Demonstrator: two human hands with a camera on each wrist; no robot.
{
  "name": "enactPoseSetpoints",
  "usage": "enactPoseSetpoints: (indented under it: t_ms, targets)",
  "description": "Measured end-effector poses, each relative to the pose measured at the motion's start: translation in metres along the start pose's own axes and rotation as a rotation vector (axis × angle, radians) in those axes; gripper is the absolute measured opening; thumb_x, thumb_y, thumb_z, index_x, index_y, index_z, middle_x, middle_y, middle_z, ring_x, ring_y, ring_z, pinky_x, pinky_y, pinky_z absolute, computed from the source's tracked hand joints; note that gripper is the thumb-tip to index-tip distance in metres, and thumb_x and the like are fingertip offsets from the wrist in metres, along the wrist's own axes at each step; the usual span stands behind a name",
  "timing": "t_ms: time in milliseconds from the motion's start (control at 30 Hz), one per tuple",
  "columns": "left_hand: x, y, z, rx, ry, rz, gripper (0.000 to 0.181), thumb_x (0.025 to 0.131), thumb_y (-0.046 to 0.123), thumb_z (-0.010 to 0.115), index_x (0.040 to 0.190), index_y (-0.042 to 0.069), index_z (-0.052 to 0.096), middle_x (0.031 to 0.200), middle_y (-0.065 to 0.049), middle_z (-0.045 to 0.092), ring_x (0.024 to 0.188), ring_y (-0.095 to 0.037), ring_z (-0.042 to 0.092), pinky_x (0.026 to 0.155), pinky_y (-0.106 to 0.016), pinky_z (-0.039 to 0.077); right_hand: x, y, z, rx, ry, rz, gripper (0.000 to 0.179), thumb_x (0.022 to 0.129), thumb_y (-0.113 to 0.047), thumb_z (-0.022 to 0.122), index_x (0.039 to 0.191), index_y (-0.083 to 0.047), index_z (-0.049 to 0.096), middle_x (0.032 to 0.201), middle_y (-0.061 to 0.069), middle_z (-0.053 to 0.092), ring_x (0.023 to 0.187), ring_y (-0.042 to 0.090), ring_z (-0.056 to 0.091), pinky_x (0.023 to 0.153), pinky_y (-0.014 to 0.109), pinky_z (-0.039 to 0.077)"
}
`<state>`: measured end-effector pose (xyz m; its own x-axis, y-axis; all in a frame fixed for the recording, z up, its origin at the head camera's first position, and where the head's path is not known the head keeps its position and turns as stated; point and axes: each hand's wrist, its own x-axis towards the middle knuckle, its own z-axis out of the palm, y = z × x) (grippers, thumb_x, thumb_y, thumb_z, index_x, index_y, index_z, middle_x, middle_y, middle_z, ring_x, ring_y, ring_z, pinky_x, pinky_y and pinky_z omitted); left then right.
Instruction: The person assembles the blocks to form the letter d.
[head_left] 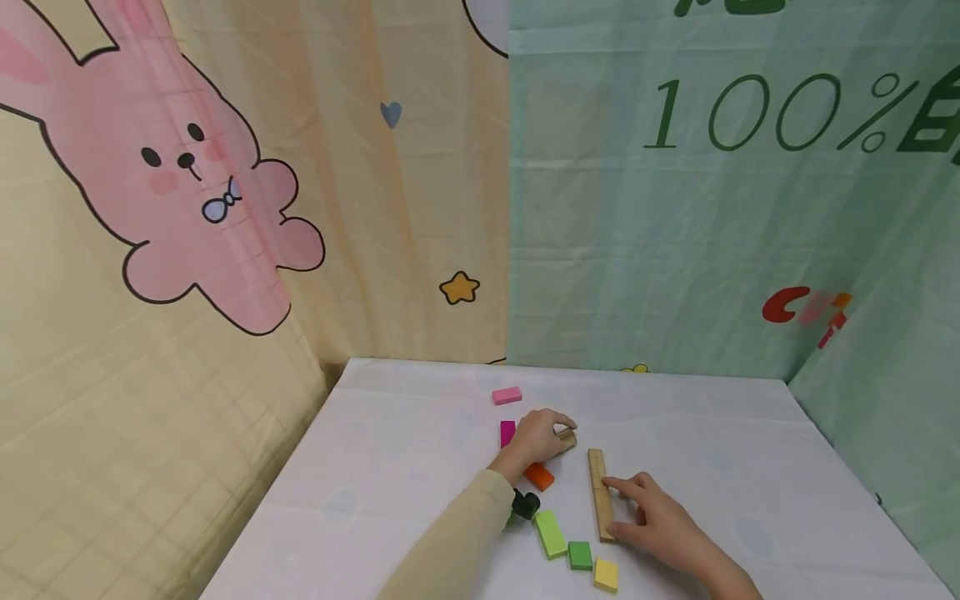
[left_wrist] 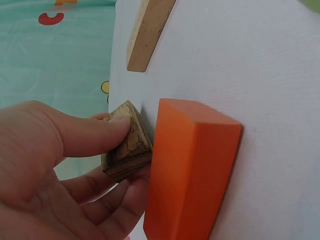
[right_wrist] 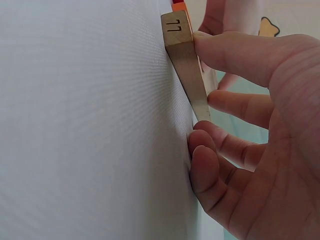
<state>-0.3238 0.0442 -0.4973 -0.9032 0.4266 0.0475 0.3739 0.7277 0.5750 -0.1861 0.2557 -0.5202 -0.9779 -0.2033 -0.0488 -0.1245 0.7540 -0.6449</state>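
Now left hand (head_left: 537, 438) pinches wooden block (left_wrist: 131, 142), partly hiding magenta block (head_left: 507, 431); right hand (head_left: 663, 523), loosely spread, touches wooden plank (head_left: 598, 492); curtains (head_left: 420, 192) back white counter (head_left: 712, 450).

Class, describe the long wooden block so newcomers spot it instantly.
Find the white table, then the person's right hand. It touches the long wooden block, unpainted unlike the coloured blocks and longer than the wooden piece in the left hand.
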Motion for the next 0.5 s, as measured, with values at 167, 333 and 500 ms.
enactPoseSetpoints:
  t_ms: [167,333,500]
  targets:
    - [0.0022,-0.0024,-0.0018,-0.127,0.001,-0.051,0.027,0.085,0.011,0.08,0.11,0.02,0.074,0.1,0.001,0.064,0.078,-0.014,0.055,0.069,-0.026,0.051,-0.0009,-0.0019,-0.0005,0.0,-0.004,0.005,0.069,0.082,-0.041,0.083,0.143,-0.022,0.057,0.102,0.002,0.045,0.065,0.013,0.045,0.054,0.026,0.038]
    - [0.0038,0.0004,-0.0019,-0.271,0.021,-0.115,0.022,0.086,0.01,0.079,0.104,0.018,0.071,0.083,0.0,0.061,0.067,-0.016,0.056,0.059,-0.025,0.051,0.0001,-0.0025,-0.0014,-0.011,0.001,0.003,0.068,0.082,-0.041,0.083,0.142,-0.023,0.057,0.102,0.001,0.046,0.066,0.013,0.045,0.054,0.026,0.039]
    - [0.0023,0.0049,-0.002,-0.503,0.037,-0.218,0.021,0.086,0.009,0.079,0.103,0.016,0.07,0.078,-0.005,0.061,0.062,-0.019,0.06,0.06,-0.029,0.055,-0.0003,-0.0022,-0.0012,-0.012,-0.001,0.002,0.068,0.081,-0.041,0.083,0.142,-0.023,0.057,0.102,0.001,0.046,0.066,0.013,0.044,0.054,0.026,0.038]
